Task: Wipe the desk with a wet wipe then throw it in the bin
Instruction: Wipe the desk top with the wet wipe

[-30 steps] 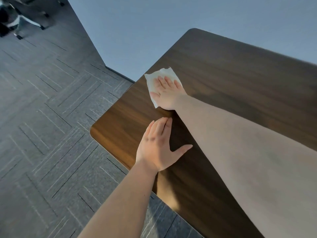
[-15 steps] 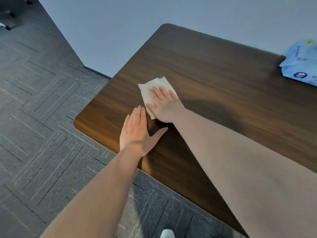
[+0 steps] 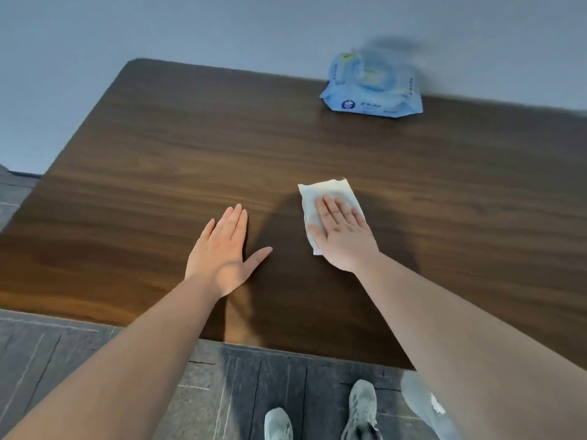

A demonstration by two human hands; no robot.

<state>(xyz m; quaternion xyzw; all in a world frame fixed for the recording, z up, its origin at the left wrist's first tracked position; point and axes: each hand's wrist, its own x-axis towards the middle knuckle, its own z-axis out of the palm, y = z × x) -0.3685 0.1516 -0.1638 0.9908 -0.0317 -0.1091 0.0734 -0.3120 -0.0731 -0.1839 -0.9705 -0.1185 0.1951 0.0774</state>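
A dark wooden desk [image 3: 158,173] fills the middle of the view. A white wet wipe [image 3: 320,193] lies flat on it, right of centre. My right hand [image 3: 344,236] presses down on the wipe with flat, straight fingers and covers its lower right part. My left hand [image 3: 224,254] rests palm down on the bare desk to the left of the wipe, fingers together and thumb spread, holding nothing. No bin is in view.
A blue pack of wet wipes [image 3: 373,87] lies at the desk's far edge against the grey wall. The desk's near edge runs just in front of my grey shoes [image 3: 362,408] on the dark carpet tiles. The desk's left corner is rounded.
My right hand has slid the wipe from the desk's left corner to right of centre. My left hand moved with it and the view swung right, bringing the blue pack into sight.
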